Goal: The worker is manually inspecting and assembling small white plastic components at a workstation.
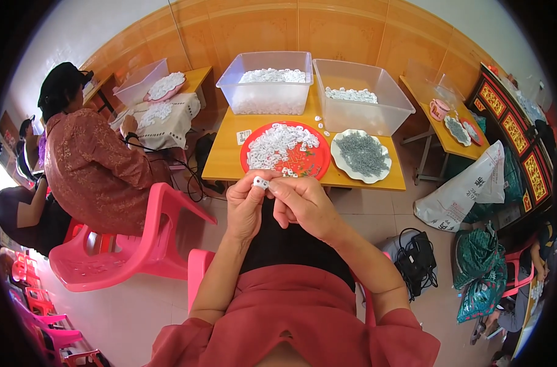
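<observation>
In front of the table, my left hand (244, 208) pinches a small white plastic piece (261, 183) with two dark holes between thumb and fingertips. My right hand (306, 205) is closed in a pinch right beside it, its fingertips at the piece's right end; whatever they hold is too small to make out. Just beyond my hands lies a round red tray (303, 164) with many similar white pieces (280, 144) heaped on it. To its right, a white scalloped plate (370, 178) bears a pile of small grey parts (361, 154), too fine to name.
Two clear plastic bins, left (265, 92) and right (367, 116), hold more white pieces at the table's (229, 166) back. A person (101, 159) sits at the left beside a pink chair (125, 257). White (459, 192) and green sacks (477, 263) and a black bag (415, 260) stand at right.
</observation>
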`<state>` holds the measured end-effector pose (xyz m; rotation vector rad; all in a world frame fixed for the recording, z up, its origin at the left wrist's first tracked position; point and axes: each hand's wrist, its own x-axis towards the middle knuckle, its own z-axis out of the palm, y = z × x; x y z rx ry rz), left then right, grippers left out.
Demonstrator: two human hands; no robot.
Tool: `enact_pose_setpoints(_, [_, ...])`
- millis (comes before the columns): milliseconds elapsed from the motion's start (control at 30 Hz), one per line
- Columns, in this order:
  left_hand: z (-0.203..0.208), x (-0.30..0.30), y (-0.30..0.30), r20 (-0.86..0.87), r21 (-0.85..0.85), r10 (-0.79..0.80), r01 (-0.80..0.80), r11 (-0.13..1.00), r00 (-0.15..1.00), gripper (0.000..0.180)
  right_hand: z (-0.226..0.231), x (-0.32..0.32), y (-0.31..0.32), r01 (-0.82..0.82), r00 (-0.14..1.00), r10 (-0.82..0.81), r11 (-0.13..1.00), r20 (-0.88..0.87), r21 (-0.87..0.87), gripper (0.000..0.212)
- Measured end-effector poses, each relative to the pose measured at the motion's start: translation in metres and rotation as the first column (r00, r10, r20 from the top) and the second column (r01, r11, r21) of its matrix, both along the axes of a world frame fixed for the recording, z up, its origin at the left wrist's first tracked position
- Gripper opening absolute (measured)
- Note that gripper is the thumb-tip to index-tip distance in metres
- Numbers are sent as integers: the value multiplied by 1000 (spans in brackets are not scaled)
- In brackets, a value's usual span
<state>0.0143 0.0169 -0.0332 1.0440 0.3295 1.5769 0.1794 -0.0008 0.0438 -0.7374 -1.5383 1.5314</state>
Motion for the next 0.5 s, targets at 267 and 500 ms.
enact_pose_setpoints(267, [4,7,0,-138,54,42,-35,998,989,40,-1,3,6,54,999,-54,998,-10,26,35])
enact_pose_setpoints(500, [12,-9,8,36,-112,185,-180,977,982,43,39,45,3,-588,700,475,807,533,53,23])
